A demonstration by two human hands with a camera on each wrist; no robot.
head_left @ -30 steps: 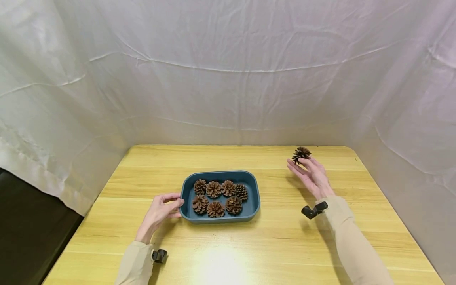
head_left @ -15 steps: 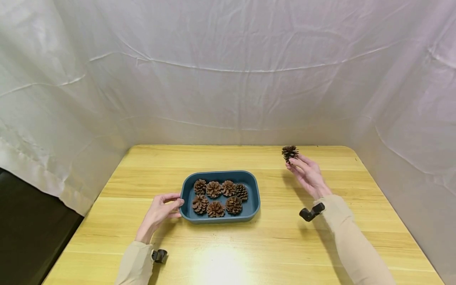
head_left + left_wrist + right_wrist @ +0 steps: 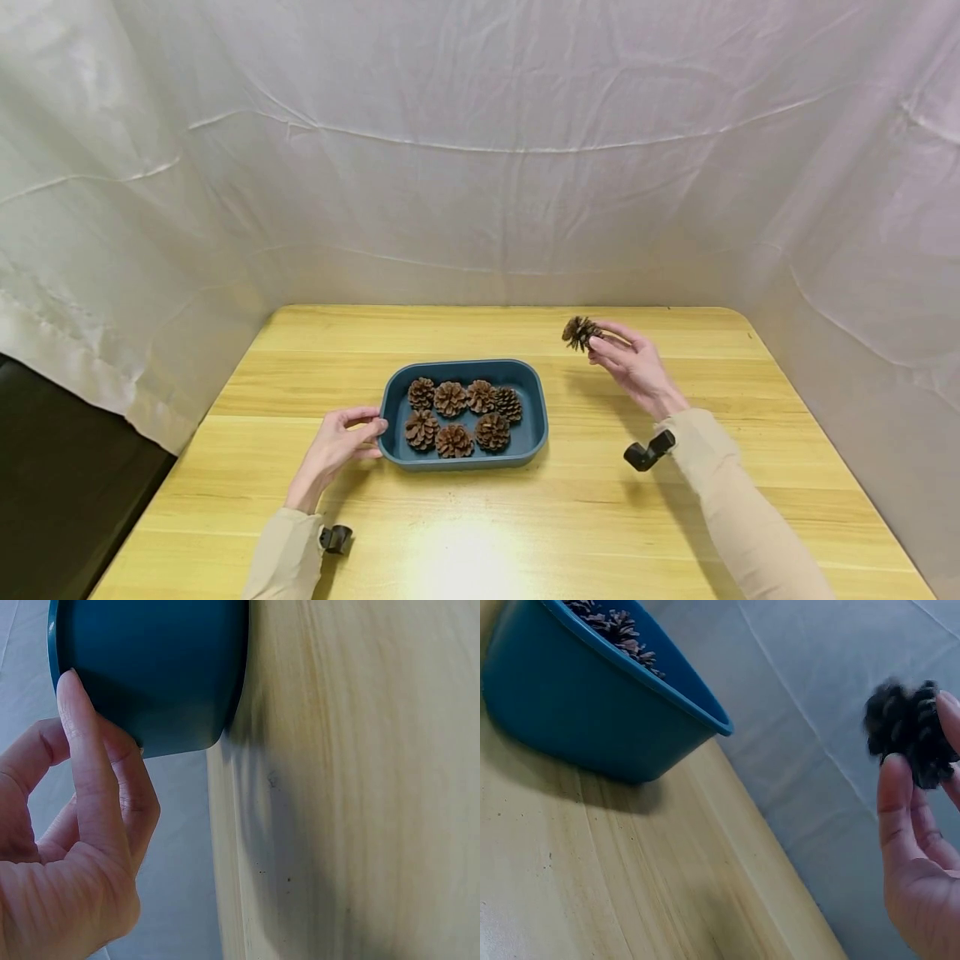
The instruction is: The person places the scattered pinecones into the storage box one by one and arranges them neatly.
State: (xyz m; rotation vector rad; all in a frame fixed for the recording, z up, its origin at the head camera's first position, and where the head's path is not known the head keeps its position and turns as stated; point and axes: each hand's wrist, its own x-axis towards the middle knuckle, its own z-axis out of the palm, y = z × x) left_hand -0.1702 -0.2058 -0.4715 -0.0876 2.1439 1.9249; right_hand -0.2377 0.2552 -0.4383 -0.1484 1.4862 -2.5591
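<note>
Clearly the pine cone (image 3: 579, 332) is a light, dry thing: it sits at the fingertips of the right hand (image 3: 632, 367), raised above the far right part of the table (image 3: 675, 517), just right of and beyond the blue tray (image 3: 537, 417). Its open woody scales look stiff but brittle, so I judge that a hard squeeze could snap their tips, while the rough, spread surface should give the fingers plenty of purchase and little chance of slipping. The soundest hold seems to be the one shown, a gentle pinch across the body of the cone with the thumb on one side and the fingertips on the other; in the right wrist view the cone (image 3: 911, 731) rests against those fingertips with the palm below kept open. Seven more cones (image 3: 457, 412) lie in two rows inside the tray, touching one another, with bare floor left at its right end. At the tray's near left corner, the left hand (image 3: 333, 450) rests with loosely bent fingers touching the outer wall, and the left wrist view shows one fingertip (image 3: 73, 694) against that wall.
</note>
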